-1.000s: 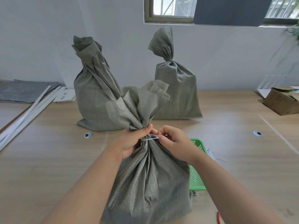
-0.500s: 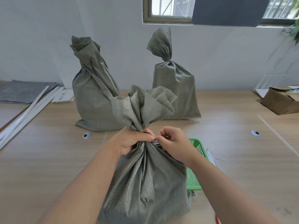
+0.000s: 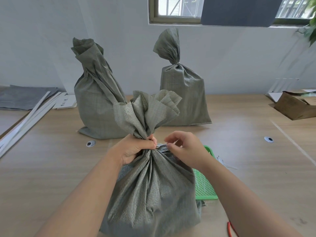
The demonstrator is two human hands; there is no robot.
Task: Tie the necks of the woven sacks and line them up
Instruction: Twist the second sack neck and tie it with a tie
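A grey-green woven sack (image 3: 152,199) stands in front of me on the wooden table (image 3: 51,168). My left hand (image 3: 135,149) is clenched around its gathered neck, below the flared top. My right hand (image 3: 186,151) pinches the end of a thin white tie (image 3: 161,144) at the neck's right side, thumb and fingers close together. Two more sacks stand behind. The left one (image 3: 99,103) has a loosely twisted, untied neck. The right one (image 3: 183,93) is cinched tight at its neck.
A green plastic basket (image 3: 205,187) with white ties lies right of the near sack. More loose ties (image 3: 224,162) lie beside it. A cardboard box (image 3: 297,106) sits at the far right, white strips (image 3: 29,120) at the left, a red-handled tool (image 3: 230,228) at bottom right.
The sack's flared top has swung from leaning right to standing more upright. My right hand has opened slightly and drawn a little away from the left, staying at the tie.
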